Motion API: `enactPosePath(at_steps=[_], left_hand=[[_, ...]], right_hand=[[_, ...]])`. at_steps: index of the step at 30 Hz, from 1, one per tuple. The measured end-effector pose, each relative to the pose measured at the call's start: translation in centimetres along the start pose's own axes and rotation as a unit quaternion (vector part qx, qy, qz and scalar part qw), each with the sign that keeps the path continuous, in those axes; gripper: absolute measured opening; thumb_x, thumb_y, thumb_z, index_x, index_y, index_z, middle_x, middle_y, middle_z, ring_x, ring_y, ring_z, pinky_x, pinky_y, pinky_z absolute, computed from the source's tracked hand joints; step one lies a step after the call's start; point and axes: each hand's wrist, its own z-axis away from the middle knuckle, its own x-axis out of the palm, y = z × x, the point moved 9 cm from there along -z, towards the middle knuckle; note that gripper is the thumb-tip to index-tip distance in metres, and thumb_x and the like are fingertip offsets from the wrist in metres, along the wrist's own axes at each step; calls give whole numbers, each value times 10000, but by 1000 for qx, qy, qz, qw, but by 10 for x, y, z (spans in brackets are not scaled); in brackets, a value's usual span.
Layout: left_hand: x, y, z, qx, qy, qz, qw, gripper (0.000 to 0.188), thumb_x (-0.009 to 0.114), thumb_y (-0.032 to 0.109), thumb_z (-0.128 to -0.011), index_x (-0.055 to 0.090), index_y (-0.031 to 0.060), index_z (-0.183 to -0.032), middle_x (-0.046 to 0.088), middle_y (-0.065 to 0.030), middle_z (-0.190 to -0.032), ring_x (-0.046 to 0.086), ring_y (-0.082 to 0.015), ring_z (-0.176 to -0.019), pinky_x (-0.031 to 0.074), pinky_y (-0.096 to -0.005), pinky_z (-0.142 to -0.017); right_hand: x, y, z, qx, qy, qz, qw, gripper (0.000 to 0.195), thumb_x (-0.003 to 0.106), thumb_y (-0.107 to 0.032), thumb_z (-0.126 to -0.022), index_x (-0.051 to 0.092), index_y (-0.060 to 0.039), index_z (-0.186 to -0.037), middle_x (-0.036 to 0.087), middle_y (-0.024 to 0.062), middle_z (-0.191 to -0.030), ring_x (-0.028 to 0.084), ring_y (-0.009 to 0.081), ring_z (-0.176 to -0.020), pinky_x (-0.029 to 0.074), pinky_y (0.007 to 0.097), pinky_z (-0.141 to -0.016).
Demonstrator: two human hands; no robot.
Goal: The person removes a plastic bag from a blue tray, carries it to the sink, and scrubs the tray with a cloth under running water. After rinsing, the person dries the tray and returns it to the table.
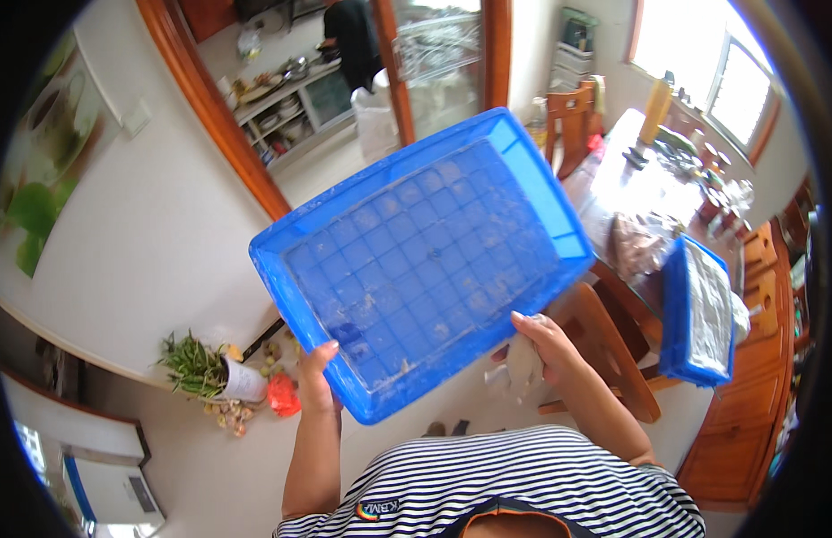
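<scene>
A shallow blue plastic tray [422, 249] is held up in front of me, tilted so that its inside faces me. Pale, powdery smears mark its gridded bottom. My left hand [318, 380] grips the rim at the lower left corner, thumb over the edge. On the near right edge, my right hand [547, 346] has its thumb on the rim. A crumpled light-coloured cloth [523, 370] hangs from that same hand, below the tray. The fingers under the tray are mostly hidden.
At right, a second blue tray [675, 323] with a whitish sheet sits on the cluttered table [607, 195]. A wooden chair [594, 350] stands close by my right arm. A potted plant [244, 380] and a red bag [282, 395] are on the floor. Beyond the doorway, a person [354, 44] stands in the kitchen.
</scene>
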Motion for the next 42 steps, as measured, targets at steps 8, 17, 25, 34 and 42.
enactPosePath(at_steps=[8,17,25,34,42], left_hand=[[-72,9,-136,77,137,-32,987,690,609,88,-768,396,24,-1422,552,-147,-1270,567,-269,-1143,481,-401,-977],[-91,-1,-273,109,215,-64,968,642,615,77,-764,450,4,-1381,575,-140,-1237,570,-260,-1111,452,-393,-986],[-113,27,-415,145,238,-1,960,705,617,48,-763,393,13,-1431,553,-148,-1264,561,-268,-1136,455,-402,-986],[-152,114,-700,176,212,-114,954,793,640,15,-747,329,-10,-1476,519,-139,-1333,519,-255,-1206,397,-388,-1062],[-159,175,-937,231,203,-237,922,805,641,35,-758,300,-4,-1487,473,-148,-1366,504,-262,-1228,387,-399,-1086]], right_hand=[[-19,-54,-169,-33,41,141,989,311,651,-181,-915,645,-8,-1174,698,81,-917,631,161,-845,516,306,-718],[-79,-162,-364,-75,92,198,973,281,626,-176,-922,651,-3,-1141,697,81,-870,623,152,-756,519,310,-651],[106,-203,-581,-93,-139,250,954,254,612,-148,-942,658,24,-1122,679,96,-921,654,163,-847,519,307,-786],[111,-270,-803,-37,2,209,977,231,643,-186,-933,665,22,-1032,689,108,-838,652,188,-747,531,335,-654],[117,-319,-973,21,49,199,979,252,647,-177,-924,658,39,-1054,691,120,-810,657,184,-714,547,331,-639]])
